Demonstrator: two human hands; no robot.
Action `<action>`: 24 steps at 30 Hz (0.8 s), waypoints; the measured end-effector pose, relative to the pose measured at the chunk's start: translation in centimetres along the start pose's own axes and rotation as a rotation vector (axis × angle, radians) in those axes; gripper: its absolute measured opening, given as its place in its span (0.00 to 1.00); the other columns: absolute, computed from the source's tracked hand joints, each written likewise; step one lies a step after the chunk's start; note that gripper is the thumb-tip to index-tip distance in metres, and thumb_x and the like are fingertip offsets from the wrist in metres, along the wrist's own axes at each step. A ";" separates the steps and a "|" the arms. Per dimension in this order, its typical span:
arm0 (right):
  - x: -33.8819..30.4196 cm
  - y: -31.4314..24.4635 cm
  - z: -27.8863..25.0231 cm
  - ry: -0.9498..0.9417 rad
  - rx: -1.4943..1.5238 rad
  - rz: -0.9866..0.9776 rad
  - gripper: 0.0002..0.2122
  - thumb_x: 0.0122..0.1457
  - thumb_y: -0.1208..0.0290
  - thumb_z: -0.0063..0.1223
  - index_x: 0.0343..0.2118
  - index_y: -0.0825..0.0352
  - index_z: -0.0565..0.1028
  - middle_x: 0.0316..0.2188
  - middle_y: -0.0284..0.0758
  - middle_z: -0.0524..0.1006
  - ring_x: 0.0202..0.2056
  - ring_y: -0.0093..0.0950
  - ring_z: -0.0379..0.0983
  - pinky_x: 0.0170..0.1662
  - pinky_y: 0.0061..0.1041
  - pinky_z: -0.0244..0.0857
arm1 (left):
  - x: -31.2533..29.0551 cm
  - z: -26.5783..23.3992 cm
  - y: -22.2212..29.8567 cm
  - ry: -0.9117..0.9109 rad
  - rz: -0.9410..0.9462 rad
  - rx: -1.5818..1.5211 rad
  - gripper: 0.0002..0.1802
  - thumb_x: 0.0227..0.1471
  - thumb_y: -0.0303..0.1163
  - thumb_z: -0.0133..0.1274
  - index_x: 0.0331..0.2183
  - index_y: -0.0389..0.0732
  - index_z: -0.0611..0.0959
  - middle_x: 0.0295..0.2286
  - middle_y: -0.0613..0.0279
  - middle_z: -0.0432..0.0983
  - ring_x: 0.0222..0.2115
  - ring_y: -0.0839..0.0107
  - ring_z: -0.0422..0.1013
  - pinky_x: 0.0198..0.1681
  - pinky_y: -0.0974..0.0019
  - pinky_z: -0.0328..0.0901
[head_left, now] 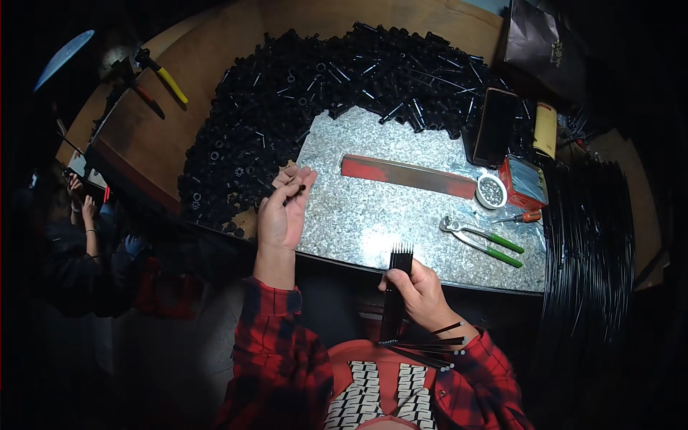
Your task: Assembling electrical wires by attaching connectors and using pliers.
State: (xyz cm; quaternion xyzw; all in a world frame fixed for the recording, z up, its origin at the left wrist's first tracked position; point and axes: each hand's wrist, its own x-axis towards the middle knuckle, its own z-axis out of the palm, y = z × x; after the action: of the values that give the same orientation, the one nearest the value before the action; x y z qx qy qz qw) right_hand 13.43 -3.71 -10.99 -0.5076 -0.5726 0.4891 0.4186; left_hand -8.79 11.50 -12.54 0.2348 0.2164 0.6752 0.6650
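Observation:
My right hand (pixel 423 295) is closed round a flat row of thin black rods (pixel 402 259), held upright at the table's front edge. Fine pale metal tips stand up from the row like comb teeth. Below the wrist, several black rods with pale round ends (pixel 430 345) fan out sideways over my forearm. My left hand (pixel 282 215) is raised, palm up, beside the heap of small black fittings (pixel 251 136). Its fingers are bent around a small dark piece (pixel 302 188), too small to name.
On the speckled tabletop (pixel 337 229) lie a red-and-grey bar (pixel 408 177), green-handled pincers (pixel 487 242), a screwdriver (pixel 529 216) and a white cup of small metal bits (pixel 491 191). A phone (pixel 495 127) and long black rods (pixel 591 244) are at right. Another person's hands (pixel 82 197) show far left.

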 end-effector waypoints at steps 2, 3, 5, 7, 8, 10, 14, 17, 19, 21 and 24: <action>0.0 -0.3 0.1 -0.002 0.003 -0.001 0.10 0.63 0.69 0.44 0.29 0.70 0.71 0.23 0.31 0.75 0.26 0.19 0.70 0.32 0.19 0.64 | -0.5 0.2 0.3 0.001 -0.024 0.064 0.11 0.51 0.19 0.46 0.39 0.26 0.74 0.39 0.49 0.70 0.50 0.53 0.63 0.61 0.52 0.53; 0.0 -0.4 0.1 -0.006 -0.008 -0.017 0.10 0.63 0.69 0.44 0.29 0.70 0.71 0.23 0.31 0.75 0.26 0.19 0.70 0.32 0.19 0.64 | -0.6 0.0 0.2 -0.021 -0.024 0.094 0.12 0.51 0.18 0.46 0.39 0.26 0.74 0.41 0.49 0.70 0.51 0.54 0.64 0.60 0.56 0.54; 0.1 -0.2 0.1 -0.009 -0.020 -0.030 0.10 0.63 0.69 0.44 0.29 0.70 0.71 0.23 0.31 0.76 0.26 0.19 0.70 0.32 0.19 0.64 | -0.8 -0.2 -0.1 -0.042 -0.026 0.122 0.12 0.50 0.17 0.45 0.39 0.25 0.74 0.43 0.49 0.69 0.51 0.56 0.64 0.59 0.59 0.55; 0.1 0.0 0.1 0.001 -0.013 -0.024 0.10 0.63 0.69 0.44 0.29 0.70 0.71 0.23 0.31 0.76 0.26 0.19 0.70 0.32 0.19 0.64 | -1.2 0.0 -0.4 0.002 -0.020 0.265 0.13 0.53 0.20 0.47 0.42 0.28 0.74 0.39 0.54 0.73 0.43 0.65 0.70 0.50 0.68 0.61; 0.0 0.0 0.0 0.004 -0.014 -0.023 0.10 0.63 0.69 0.44 0.29 0.70 0.71 0.23 0.31 0.76 0.26 0.19 0.70 0.32 0.19 0.64 | -1.3 0.1 -0.7 0.000 -0.022 0.264 0.13 0.53 0.20 0.47 0.42 0.28 0.74 0.39 0.54 0.73 0.43 0.65 0.70 0.50 0.68 0.61; 0.0 -0.2 0.0 0.016 -0.024 -0.028 0.10 0.63 0.68 0.44 0.29 0.70 0.71 0.23 0.31 0.76 0.26 0.19 0.70 0.32 0.19 0.64 | -1.6 0.3 -0.9 0.027 0.024 0.494 0.11 0.54 0.23 0.50 0.40 0.30 0.76 0.34 0.58 0.76 0.33 0.73 0.71 0.39 0.74 0.64; -0.1 -0.3 0.1 0.012 -0.014 -0.032 0.11 0.63 0.68 0.43 0.29 0.70 0.72 0.23 0.30 0.75 0.26 0.19 0.70 0.31 0.19 0.64 | -2.4 -0.1 -1.1 -0.004 0.382 1.149 0.07 0.52 0.25 0.54 0.35 0.33 0.79 0.27 0.63 0.76 0.25 0.78 0.69 0.29 0.76 0.63; -0.2 -0.4 0.1 0.022 -0.011 -0.045 0.11 0.63 0.68 0.43 0.29 0.70 0.72 0.23 0.30 0.75 0.26 0.19 0.70 0.31 0.19 0.64 | -2.7 0.0 -0.8 -0.066 0.623 1.318 0.07 0.52 0.23 0.53 0.36 0.35 0.80 0.26 0.64 0.76 0.24 0.79 0.70 0.29 0.75 0.64; -0.3 -0.2 0.0 0.019 -0.018 -0.036 0.11 0.63 0.68 0.43 0.29 0.70 0.71 0.23 0.30 0.76 0.26 0.19 0.70 0.31 0.19 0.64 | -3.0 0.1 -0.7 -0.045 0.531 1.220 0.08 0.52 0.23 0.52 0.37 0.34 0.79 0.27 0.63 0.76 0.25 0.78 0.71 0.30 0.75 0.66; -0.1 0.3 0.0 0.021 -0.015 -0.045 0.11 0.63 0.68 0.42 0.29 0.70 0.71 0.23 0.30 0.75 0.26 0.19 0.70 0.31 0.19 0.64 | -3.2 0.0 -0.7 -0.021 0.439 1.123 0.08 0.53 0.23 0.51 0.37 0.33 0.78 0.28 0.61 0.76 0.26 0.77 0.72 0.32 0.74 0.67; 0.1 0.6 -0.1 0.019 -0.007 -0.054 0.12 0.64 0.67 0.41 0.29 0.70 0.71 0.23 0.30 0.75 0.26 0.18 0.69 0.31 0.19 0.63 | -3.9 1.1 -0.2 0.065 0.091 0.700 0.16 0.55 0.24 0.48 0.45 0.26 0.72 0.34 0.51 0.75 0.31 0.71 0.74 0.36 0.72 0.70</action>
State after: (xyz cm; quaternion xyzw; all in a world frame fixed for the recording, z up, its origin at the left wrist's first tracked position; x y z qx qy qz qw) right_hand 13.62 -3.60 -11.54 -0.4980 -0.5838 0.4710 0.4352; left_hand -7.93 7.54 -11.94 0.4363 0.4449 0.5961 0.5063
